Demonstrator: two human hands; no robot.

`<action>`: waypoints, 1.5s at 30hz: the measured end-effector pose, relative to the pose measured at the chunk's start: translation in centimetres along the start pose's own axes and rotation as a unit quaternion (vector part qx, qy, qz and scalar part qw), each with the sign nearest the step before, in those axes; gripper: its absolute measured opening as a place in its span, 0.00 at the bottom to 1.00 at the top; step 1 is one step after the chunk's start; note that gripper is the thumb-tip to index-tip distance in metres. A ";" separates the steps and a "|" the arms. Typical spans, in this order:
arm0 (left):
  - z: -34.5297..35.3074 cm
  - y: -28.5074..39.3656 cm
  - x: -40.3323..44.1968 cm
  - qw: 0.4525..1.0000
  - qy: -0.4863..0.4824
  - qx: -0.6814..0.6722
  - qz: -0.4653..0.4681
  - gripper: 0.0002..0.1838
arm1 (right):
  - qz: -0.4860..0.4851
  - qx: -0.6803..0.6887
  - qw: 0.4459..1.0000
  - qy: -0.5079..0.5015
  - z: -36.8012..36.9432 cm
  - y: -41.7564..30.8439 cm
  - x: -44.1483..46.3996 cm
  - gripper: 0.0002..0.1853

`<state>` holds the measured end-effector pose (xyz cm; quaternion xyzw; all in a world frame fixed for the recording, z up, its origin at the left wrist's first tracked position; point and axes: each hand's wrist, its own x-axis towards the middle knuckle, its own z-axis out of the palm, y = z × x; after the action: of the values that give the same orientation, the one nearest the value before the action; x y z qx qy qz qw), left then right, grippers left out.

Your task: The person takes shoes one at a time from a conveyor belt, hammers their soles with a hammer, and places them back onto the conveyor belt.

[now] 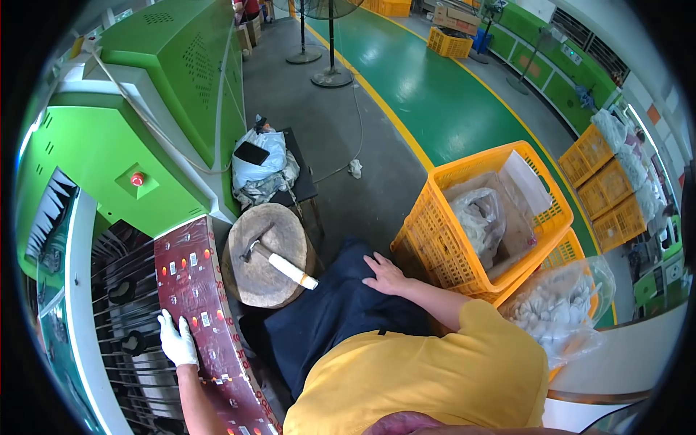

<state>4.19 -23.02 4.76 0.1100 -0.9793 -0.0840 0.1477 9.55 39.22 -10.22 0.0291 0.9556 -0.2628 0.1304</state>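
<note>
My left hand (178, 341), in a white glove, lies flat with fingers stretched along the edge of a long dark-red board wrapped in clear film (196, 286), holding nothing. My right hand (386, 276) is bare and rests with spread fingers on the dark trousers (341, 304) over my knee. Between the two, a hammer (286, 268) with a white-wrapped handle lies on a round wooden block (254, 217). The hammer's handle points towards my knee, and neither hand touches it.
Left stands a green machine (109, 159) with a red button (137, 179) and metal rods (127, 319) below. A stool (299, 163) holds bags and a phone (251, 153). Right are a yellow crate (435, 225) and a clear bag of white pieces (554, 312). Fans (331, 76) stand ahead.
</note>
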 end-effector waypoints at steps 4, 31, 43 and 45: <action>-0.3 -0.3 0.1 1.000 -0.013 -0.011 0.008 0.33 | 0.016 0.026 0.999 -0.029 -0.4 0.8 -4.5 0.45; 2.1 -3.4 0.9 0.998 -0.054 -0.003 0.041 0.36 | 0.183 -0.073 0.943 0.270 -20.8 11.1 0.0 0.28; 0.5 0.1 0.2 0.994 -0.083 -0.056 -0.031 0.33 | 0.096 0.220 0.964 0.119 -22.7 15.1 1.6 0.32; 0.9 -0.5 0.4 0.992 -0.073 -0.078 -0.062 0.33 | 0.099 0.156 0.977 0.106 -23.2 14.9 1.6 0.32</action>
<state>3.68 -23.45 3.93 0.1518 -0.9693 -0.1766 0.0788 4.42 63.87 1.18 0.1707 0.9038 -0.3896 0.0480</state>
